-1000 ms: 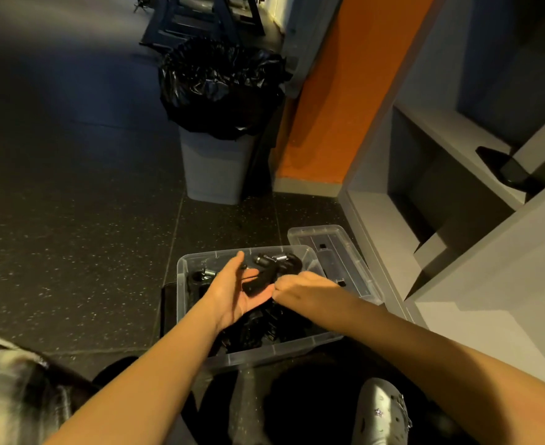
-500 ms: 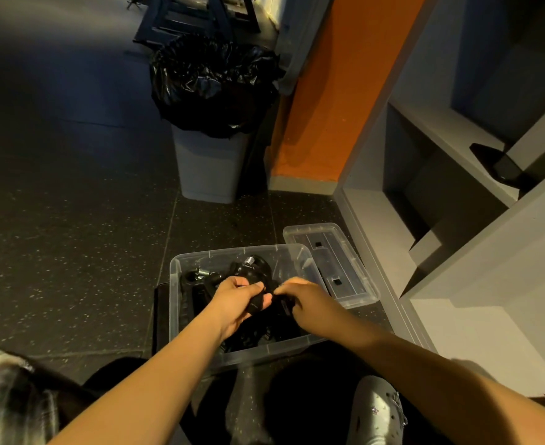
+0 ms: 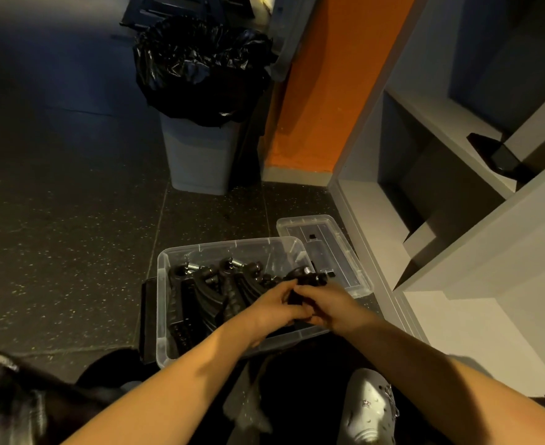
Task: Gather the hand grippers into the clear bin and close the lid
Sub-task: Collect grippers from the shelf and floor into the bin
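The clear, rectangular plastic bin [image 3: 163, 303] sits on the dark speckled floor [image 3: 56, 252]. Inside it lie several black hand grippers with steel coil springs [image 3: 200, 297], packed side by side along the left and middle. The clear plastic lid [image 3: 351, 248] lies flat on the floor, touching or just beside the bin's far right corner, against the base of the grey shelving unit [image 3: 457, 220].

Both hands meet over the right half of the bin. The left hand [image 3: 274, 308] and the right hand [image 3: 329, 305] together hold one further black hand gripper [image 3: 308, 281], whose spring end shows just beyond the knuckles. The fingers of both hands are curled and closed around its handles; the exact contact points are hidden.

Judgement: the step in hand is seating this gripper in the remaining space on the right. To do it well, the handles should be laid parallel to those already packed, spring end toward the far wall, and pressed low enough that nothing stands above the rim; otherwise the lid may not seat. The lid is not yet fitted.

No brand, label or legible writing can be made out on the bin, lid or grippers. A grey waste bin lined with a black bag [image 3: 200, 101] stands well apart, beyond the work.
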